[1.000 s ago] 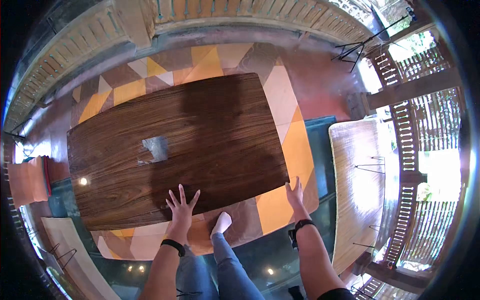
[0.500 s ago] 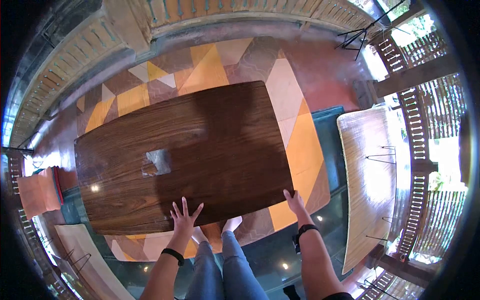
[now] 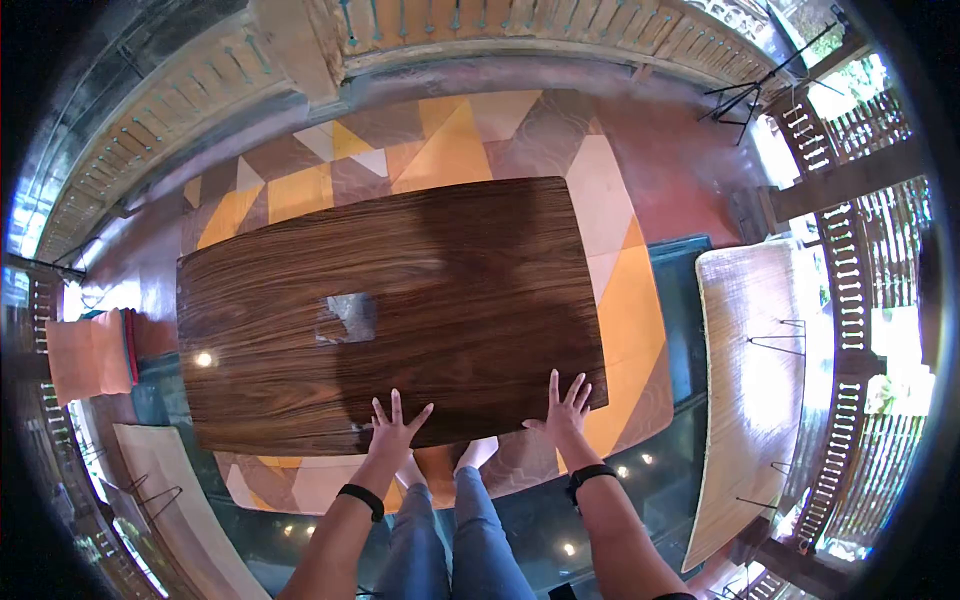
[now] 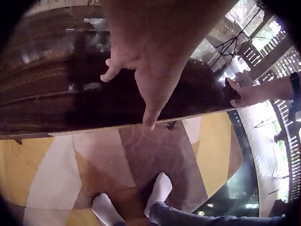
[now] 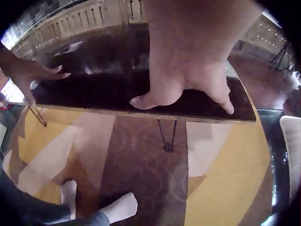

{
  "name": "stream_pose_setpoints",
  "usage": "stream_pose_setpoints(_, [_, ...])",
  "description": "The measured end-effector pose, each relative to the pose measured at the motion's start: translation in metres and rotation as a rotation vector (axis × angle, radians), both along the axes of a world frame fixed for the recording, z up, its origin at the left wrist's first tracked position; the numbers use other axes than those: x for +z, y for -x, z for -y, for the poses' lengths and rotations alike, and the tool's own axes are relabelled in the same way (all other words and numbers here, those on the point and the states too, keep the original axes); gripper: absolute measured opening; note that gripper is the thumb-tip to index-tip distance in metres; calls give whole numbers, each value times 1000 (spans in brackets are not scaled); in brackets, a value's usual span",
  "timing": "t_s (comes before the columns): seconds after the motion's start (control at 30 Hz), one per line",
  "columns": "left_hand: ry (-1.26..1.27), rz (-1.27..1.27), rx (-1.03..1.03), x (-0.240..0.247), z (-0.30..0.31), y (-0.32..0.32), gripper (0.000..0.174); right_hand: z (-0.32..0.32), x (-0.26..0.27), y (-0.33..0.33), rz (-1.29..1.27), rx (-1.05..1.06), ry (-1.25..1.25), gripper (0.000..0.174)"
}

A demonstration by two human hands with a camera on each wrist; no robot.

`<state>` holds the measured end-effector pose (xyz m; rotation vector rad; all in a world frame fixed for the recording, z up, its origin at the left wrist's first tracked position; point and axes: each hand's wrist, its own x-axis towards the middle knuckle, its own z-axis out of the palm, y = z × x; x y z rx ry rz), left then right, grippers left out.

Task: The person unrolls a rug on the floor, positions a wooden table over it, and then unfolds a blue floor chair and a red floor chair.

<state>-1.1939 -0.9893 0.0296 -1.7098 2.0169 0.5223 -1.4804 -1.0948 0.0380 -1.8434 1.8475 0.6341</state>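
A low, dark brown wooden table point(image 3: 480, 300) with a curved near edge stands before me on thin wire legs point(image 5: 168, 136). My left hand point(image 3: 395, 430) is at its near edge, right of the table's middle, fingers spread over the top and thumb at the rim. Farther right, near the right corner, my right hand point(image 3: 565, 415) lies at the same edge with fingers spread. Neither hand grips anything. A torn silvery patch point(image 3: 355, 317) marks the tabletop left of centre.
A mat with orange, pink and brown shapes point(image 3: 635, 330) lies under the table. My feet point(image 5: 123, 207) in white socks stand on it by the near edge. A pale table point(image 3: 750, 400) is at the right, orange cushions point(image 3: 88, 355) at the left, and a railing point(image 3: 540, 25) behind.
My right hand has come from beside the table's right corner onto the edge, left of the corner. My feet have drawn together. More mat shows beyond the far edge. The left hand stays at the edge.
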Motion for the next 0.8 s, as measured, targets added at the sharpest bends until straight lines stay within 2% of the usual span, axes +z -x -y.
stream_pose_setpoints(0.1, [-151,-10,26,11,9,-3,97,0,7,4,69,3,38,108])
stream_pose_setpoints(0.17, [-53,17,-26,1,2,-5,105,-8,-10,29,213,-56,322,92])
stream_pose_setpoints(0.2, [-21,18,-28,-1,0,-5,105,-6,-30,45,287,-128,470,86])
stream_pose_setpoints(0.23, [8,19,-31,-1,-1,-5,106,-4,-21,43,277,-409,532,83])
stream_pose_setpoints(0.27, [5,52,-52,-2,-1,-5,105,1,-27,45,57,-555,594,86])
stream_pose_setpoints(0.3, [20,22,-58,-2,-1,-8,95,8,-34,58,123,-643,510,90])
stream_pose_setpoints(0.37, [50,-49,-70,1,0,-11,80,21,-80,96,396,-652,435,79])
stream_pose_setpoints(0.43, [2,-45,-78,4,4,-13,78,37,-59,105,564,-701,181,72])
stream_pose_setpoints(0.57, [-12,-72,-84,9,8,-16,81,44,-47,103,551,-644,180,68])
stream_pose_setpoints(0.6, [-17,-89,-77,12,11,-16,83,45,-53,103,540,-634,269,63])
stream_pose_setpoints(0.7, [-95,-39,-63,23,25,-12,99,55,-56,105,525,-579,385,62])
stream_pose_setpoints(0.73, [-97,-34,-54,27,31,-12,99,63,-37,94,504,-599,345,63])
stream_pose_setpoints(0.8, [-111,-36,-37,33,38,-9,99,77,-36,89,504,-544,294,57])
